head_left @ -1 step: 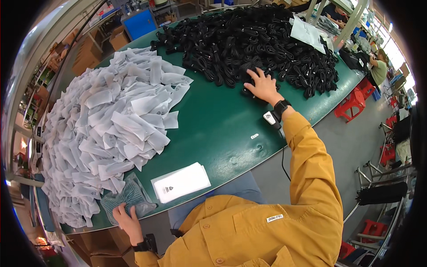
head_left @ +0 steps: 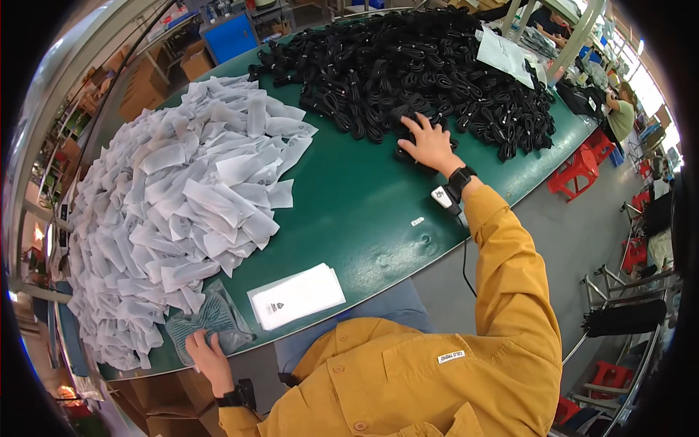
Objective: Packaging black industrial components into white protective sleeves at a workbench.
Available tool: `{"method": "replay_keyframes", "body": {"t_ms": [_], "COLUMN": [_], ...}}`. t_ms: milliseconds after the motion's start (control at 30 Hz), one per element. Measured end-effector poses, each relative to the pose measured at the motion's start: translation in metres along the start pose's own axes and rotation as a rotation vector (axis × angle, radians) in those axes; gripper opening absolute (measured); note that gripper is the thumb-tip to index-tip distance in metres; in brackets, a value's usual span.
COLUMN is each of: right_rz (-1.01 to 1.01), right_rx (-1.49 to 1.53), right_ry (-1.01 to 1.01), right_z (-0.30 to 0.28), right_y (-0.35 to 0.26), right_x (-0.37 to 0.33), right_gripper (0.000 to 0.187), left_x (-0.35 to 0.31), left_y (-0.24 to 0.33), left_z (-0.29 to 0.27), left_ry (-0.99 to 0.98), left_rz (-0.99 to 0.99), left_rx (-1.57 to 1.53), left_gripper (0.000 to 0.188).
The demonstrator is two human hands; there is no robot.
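Note:
My right hand (head_left: pixel 430 143) reaches to the near edge of a large heap of coiled black cables (head_left: pixel 378 65). Its fingers are spread over a small dark clump of them, and what lies under the palm is hidden. By the table's near edge, my left hand (head_left: pixel 209 357) rests with fingers apart against a clear plastic bag (head_left: pixel 211 317) that shows teal stripes inside. A stack of flat white sleeves (head_left: pixel 298 297) with a small dark print lies right of that bag. Filled whitish pouches (head_left: pixel 196 182) form a big mound on the left.
The green table (head_left: pixel 349 197) carries a small white label (head_left: pixel 417 221). A sheet in a clear cover (head_left: pixel 504 57) lies on the cables. Red stools (head_left: pixel 573 175) stand beyond the right edge, an open carton (head_left: pixel 171 400) below the left. Other people sit far right.
The fingers of my right hand have drawn slightly closer together over the black cables. Otherwise the scene looks the same.

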State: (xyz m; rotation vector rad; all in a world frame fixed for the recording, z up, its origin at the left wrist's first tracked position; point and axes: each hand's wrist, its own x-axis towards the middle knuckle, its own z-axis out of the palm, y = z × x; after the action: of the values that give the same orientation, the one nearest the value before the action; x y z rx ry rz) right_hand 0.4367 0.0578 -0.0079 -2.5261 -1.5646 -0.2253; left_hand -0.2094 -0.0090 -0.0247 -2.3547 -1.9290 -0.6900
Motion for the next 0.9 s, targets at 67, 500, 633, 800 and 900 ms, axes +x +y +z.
{"method": "replay_keyframes", "body": {"t_ms": [67, 500, 633, 800, 900], "right_rz": [-0.069, -0.581, -0.53, -0.313, -0.184], "right_rx": [-0.015, 0.389, 0.616, 1.04, 1.05], "right_ry": [-0.015, 0.271, 0.194, 0.082, -0.248], "right_z": [-0.004, -0.01, -0.044, -0.061, -0.067], "right_y": [-0.019, -0.096, -0.113, -0.13, -0.123], "right_x": [-0.021, -0.094, -0.106, -0.165, -0.195], "right_gripper": [0.067, 0.064, 0.051, 0.038, 0.039], "left_x": [0.006, 0.031, 0.035, 0.035, 0.035], "left_y": [-0.003, 0.065, 0.14, 0.197, 0.208], "left_z": [0.007, -0.021, -0.011, 0.033, 0.05], "left_ry": [-0.044, 0.164, -0.173, -0.293, -0.296], "left_rz": [-0.02, 0.139, 0.35, 0.55, 0.575], "left_rx": [0.044, 0.027, -0.56, -0.683, -0.621], "left_gripper": [0.018, 0.02, 0.017, 0.016, 0.016]}}
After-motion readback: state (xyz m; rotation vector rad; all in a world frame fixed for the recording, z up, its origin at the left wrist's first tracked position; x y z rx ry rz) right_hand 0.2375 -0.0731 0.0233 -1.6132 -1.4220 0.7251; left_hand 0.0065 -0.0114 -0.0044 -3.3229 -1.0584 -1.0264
